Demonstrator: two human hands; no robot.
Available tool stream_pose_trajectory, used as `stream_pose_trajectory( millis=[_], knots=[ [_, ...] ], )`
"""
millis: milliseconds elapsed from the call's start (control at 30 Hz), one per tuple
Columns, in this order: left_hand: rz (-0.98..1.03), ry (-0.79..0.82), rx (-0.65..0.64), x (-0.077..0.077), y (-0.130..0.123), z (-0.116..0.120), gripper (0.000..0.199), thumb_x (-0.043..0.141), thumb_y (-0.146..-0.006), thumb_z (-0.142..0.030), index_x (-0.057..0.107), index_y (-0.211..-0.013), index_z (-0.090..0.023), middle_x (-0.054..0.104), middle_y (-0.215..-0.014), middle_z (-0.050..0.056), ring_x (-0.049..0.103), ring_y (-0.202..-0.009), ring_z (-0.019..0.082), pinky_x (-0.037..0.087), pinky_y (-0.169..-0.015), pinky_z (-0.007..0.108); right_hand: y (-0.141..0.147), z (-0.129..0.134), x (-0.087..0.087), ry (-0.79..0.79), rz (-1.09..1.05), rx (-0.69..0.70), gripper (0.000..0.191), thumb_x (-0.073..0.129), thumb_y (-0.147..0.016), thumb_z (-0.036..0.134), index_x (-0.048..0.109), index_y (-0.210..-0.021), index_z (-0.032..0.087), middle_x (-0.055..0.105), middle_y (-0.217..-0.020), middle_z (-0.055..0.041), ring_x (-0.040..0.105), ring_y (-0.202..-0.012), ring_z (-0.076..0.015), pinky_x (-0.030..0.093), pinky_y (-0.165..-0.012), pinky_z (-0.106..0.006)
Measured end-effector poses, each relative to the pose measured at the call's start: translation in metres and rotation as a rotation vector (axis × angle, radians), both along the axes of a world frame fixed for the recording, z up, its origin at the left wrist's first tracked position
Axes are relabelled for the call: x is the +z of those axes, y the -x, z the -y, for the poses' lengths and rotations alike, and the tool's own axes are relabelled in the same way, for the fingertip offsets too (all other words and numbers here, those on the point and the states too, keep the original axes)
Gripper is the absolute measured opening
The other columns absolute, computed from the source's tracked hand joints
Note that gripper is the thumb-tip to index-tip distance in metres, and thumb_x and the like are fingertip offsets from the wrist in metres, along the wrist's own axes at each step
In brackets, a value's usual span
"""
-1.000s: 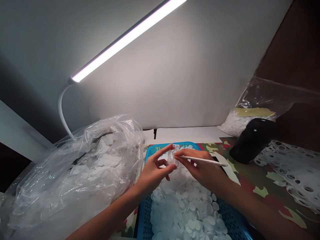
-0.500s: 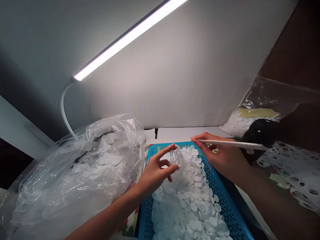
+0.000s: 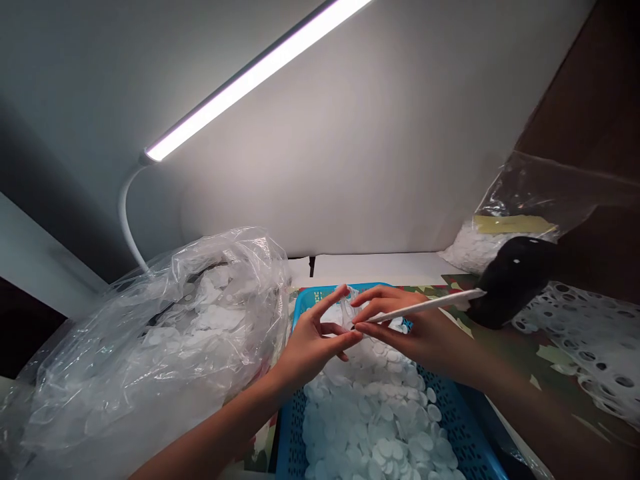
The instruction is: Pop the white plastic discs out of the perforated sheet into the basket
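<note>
Left hand (image 3: 315, 350) is raised over the basket with its fingers spread and curved, thumb and forefinger well apart around a small translucent scrap of film (image 3: 344, 310); whether it actually grips the scrap, I can't tell. Right hand (image 3: 415, 330) is closed around a slim white stylus (image 3: 425, 306), its fingers wrapped along the shaft, with the pointed end reaching in beside the left hand's fingertips. The two hands are close together but their contact, if any, is hidden.

Below them, a blue plastic mesh basket (image 3: 290, 453) holds a heap of white round discs (image 3: 375, 427), and the hands hover just above the far end of that pile. The basket sits on a camouflage-patterned mat (image 3: 547, 357) on a white desk (image 3: 375, 270).

To the left, a crumpled clear plastic bag (image 3: 150, 347) bulges with more white discs (some look stuck together in sheets). To the right are a black rounded object (image 3: 513, 283), a white sheet punched full of round holes (image 3: 590, 340), and a clear zip bag (image 3: 520, 193) of white discs with a yellow label. An LED lamp bar (image 3: 260, 80) on a white gooseneck (image 3: 125, 213) shines overhead.
</note>
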State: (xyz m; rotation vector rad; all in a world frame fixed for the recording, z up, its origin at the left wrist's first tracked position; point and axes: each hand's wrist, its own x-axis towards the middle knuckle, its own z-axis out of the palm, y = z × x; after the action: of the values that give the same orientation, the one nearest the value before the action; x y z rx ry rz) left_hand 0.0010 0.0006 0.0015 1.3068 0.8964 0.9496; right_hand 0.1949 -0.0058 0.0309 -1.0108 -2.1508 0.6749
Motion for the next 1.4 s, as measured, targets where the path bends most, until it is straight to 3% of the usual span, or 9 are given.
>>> stream_pose_trajectory(
  millis=[200, 367, 533, 700, 800, 1100, 1267, 1400],
  knots=[
    [-0.015, -0.008, -0.006, 0.001, 0.001, 0.0, 0.071, 0.079, -0.071, -0.024, 0.048, -0.134, -0.038, 0.042, -0.146, 0.007, 0.063, -0.069, 0.009, 0.053, -0.049, 0.019, 0.0, 0.001, 0.001, -0.015, 0.082, -0.004, 0.021, 0.051, -0.093, 0.039, 0.07, -0.088, 0.03, 0.061, -0.112, 0.0006, 0.06, -0.094, -0.0145, 0.049, -0.072, -0.027],
    [-0.053, 0.027, -0.022, -0.001, 0.001, -0.002, 0.08, 0.077, -0.072, -0.023, 0.039, -0.142, -0.028, 0.067, -0.115, 0.011, 0.062, -0.069, 0.012, 0.051, -0.047, 0.018, 0.006, 0.002, -0.008, -0.111, 0.176, -0.032, 0.02, 0.049, -0.094, 0.032, 0.068, -0.086, 0.027, 0.062, -0.112, -0.0006, 0.06, -0.092, -0.0149, 0.047, -0.07, -0.027],
    [-0.07, 0.051, -0.032, -0.002, 0.0, -0.001, 0.083, 0.078, -0.069, -0.019, 0.038, -0.142, -0.028, 0.07, -0.105, 0.009, 0.062, -0.068, 0.013, 0.049, -0.043, 0.017, 0.012, -0.002, -0.02, -0.261, 0.335, -0.053, 0.023, 0.046, -0.095, 0.023, 0.064, -0.081, 0.021, 0.065, -0.102, -0.0044, 0.06, -0.088, -0.0188, 0.046, -0.065, -0.029],
    [-0.002, 0.035, -0.028, -0.003, -0.001, -0.001, 0.075, 0.076, -0.072, -0.017, 0.044, -0.138, -0.031, 0.054, -0.135, 0.01, 0.064, -0.071, 0.01, 0.055, -0.054, 0.021, 0.011, -0.001, -0.015, -0.118, 0.074, -0.023, 0.023, 0.046, -0.096, 0.026, 0.065, -0.084, 0.023, 0.066, -0.101, -0.0025, 0.061, -0.089, -0.0156, 0.049, -0.074, -0.029],
    [0.024, 0.0, -0.012, -0.003, -0.001, 0.0, 0.068, 0.076, -0.073, -0.018, 0.049, -0.133, -0.035, 0.04, -0.147, 0.008, 0.065, -0.073, 0.01, 0.056, -0.056, 0.022, 0.011, 0.001, -0.009, 0.001, -0.07, -0.045, 0.021, 0.048, -0.095, 0.031, 0.067, -0.087, 0.026, 0.067, -0.097, -0.0012, 0.063, -0.088, -0.0156, 0.051, -0.071, -0.027],
    [-0.036, -0.049, 0.006, 0.005, -0.001, 0.003, 0.055, 0.073, -0.076, -0.023, 0.056, -0.126, -0.034, 0.042, -0.145, 0.005, 0.061, -0.086, 0.015, 0.055, -0.062, 0.025, 0.008, -0.004, -0.008, 0.204, -0.217, -0.154, 0.022, 0.057, -0.088, 0.043, 0.069, -0.087, 0.025, 0.068, -0.081, 0.0001, 0.061, -0.07, -0.0149, 0.046, -0.055, -0.024],
    [-0.064, -0.096, 0.037, 0.004, 0.002, 0.001, 0.042, 0.066, -0.082, -0.023, 0.06, -0.122, -0.033, 0.052, -0.137, 0.002, 0.056, -0.1, 0.019, 0.05, -0.08, 0.03, 0.003, -0.005, -0.005, 0.274, -0.212, -0.141, 0.025, 0.059, -0.085, 0.047, 0.068, -0.086, 0.024, 0.062, -0.07, 0.0007, 0.053, -0.057, -0.0124, 0.036, -0.045, -0.023],
    [0.006, -0.093, 0.027, 0.004, 0.002, 0.0, 0.041, 0.064, -0.083, -0.02, 0.061, -0.121, -0.032, 0.052, -0.138, 0.003, 0.059, -0.09, 0.016, 0.049, -0.078, 0.03, 0.002, -0.003, 0.001, 0.27, -0.195, -0.102, 0.028, 0.055, -0.088, 0.048, 0.068, -0.086, 0.023, 0.066, -0.077, -0.0013, 0.059, -0.067, -0.0142, 0.041, -0.052, -0.024]
  ],
)
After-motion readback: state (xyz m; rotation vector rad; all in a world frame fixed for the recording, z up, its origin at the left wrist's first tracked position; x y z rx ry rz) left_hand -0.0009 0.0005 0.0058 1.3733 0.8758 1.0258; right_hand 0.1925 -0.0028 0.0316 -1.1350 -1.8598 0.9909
